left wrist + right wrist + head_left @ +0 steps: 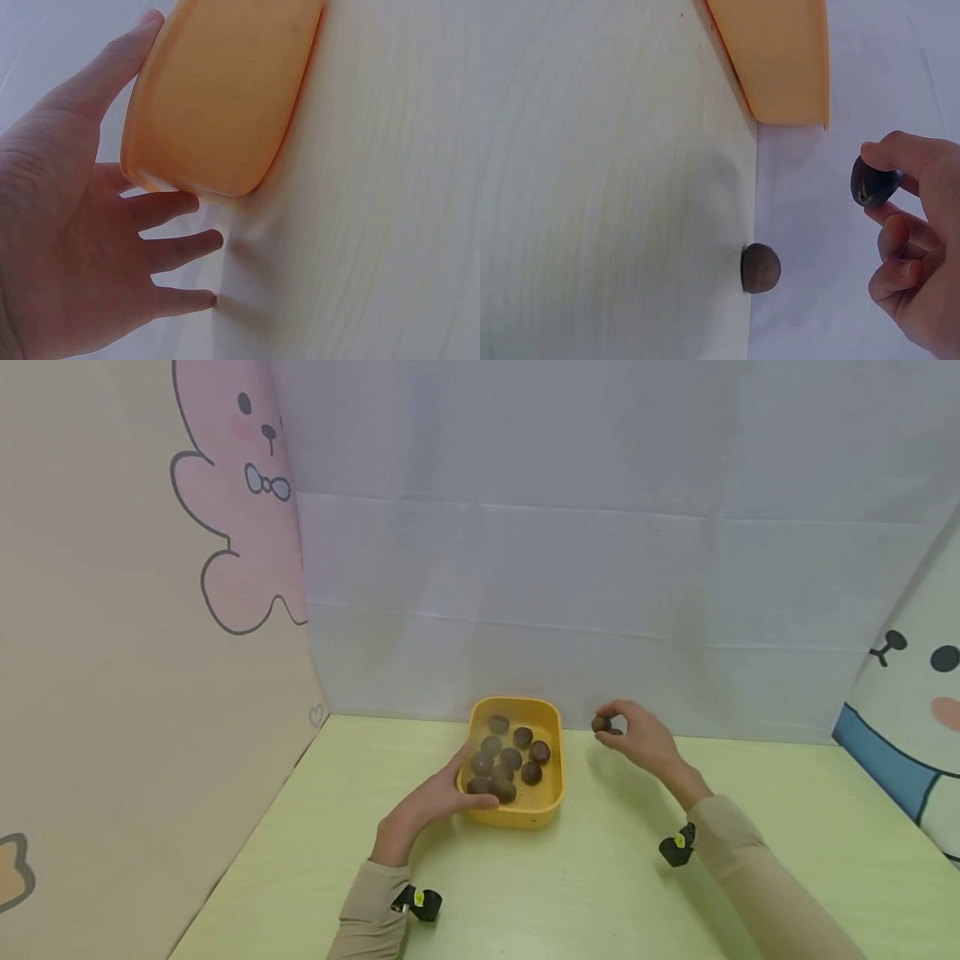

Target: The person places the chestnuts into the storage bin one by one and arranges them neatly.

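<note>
A yellow plastic box (551, 789) with several brown chestnuts (511, 759) in it stands on the table near the back wall. My left hand (435, 797) rests against its left side, the thumb along the near rim. In the left wrist view, the fingers of my left hand (82, 255) are straight and spread, some touching the box's wall. To the right of the box, my right hand (645, 739) pinches a chestnut (875, 182) between thumb and fingertips, raised off the table. Another chestnut (761, 268) lies on the table at its back edge, below that hand.
The pale yellow-green table (555, 893) meets a white sheet wall (585, 568) right behind the box. Side walls with cartoon animals (255, 510) stand at left and right. A small black device (678, 846) sits on each wrist.
</note>
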Available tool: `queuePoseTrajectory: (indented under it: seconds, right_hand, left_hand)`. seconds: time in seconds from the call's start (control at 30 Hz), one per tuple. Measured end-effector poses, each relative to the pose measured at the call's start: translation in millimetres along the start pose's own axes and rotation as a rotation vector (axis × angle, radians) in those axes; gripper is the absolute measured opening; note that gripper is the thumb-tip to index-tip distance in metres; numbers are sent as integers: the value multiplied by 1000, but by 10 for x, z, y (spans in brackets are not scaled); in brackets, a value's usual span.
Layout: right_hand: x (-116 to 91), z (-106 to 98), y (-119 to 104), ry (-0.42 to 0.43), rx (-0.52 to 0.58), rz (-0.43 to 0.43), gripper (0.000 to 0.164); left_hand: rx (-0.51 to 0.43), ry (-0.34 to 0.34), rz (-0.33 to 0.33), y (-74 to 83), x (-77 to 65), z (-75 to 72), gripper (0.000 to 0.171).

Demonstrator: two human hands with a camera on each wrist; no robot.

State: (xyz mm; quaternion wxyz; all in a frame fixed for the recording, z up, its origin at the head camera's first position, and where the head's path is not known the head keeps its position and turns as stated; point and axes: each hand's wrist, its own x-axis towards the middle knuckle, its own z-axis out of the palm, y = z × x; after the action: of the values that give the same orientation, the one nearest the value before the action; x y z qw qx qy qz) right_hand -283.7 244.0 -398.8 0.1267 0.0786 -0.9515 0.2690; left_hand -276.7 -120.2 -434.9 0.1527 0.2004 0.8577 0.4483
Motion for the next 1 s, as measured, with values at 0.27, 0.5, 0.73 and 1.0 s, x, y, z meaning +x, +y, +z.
queuePoseTrajectory:
  seconds: [0.27,0.5,0.73,1.0]
  right_hand:
    - [1,107,-323,-30,-22,-95,33]
    - [-32,234,-523,-58,-61,-219,34]
    - [-43,367,-673,-163,-135,-252,32]
    - [-22,473,-807,-268,-178,-227,31]
  left_hand:
    - [5,-1,-8,5,-2,-8,113]
    - [18,4,-9,16,-6,-9,115]
    - [26,9,-18,12,-10,-10,114]
    - [33,9,-12,-3,4,-5,115]
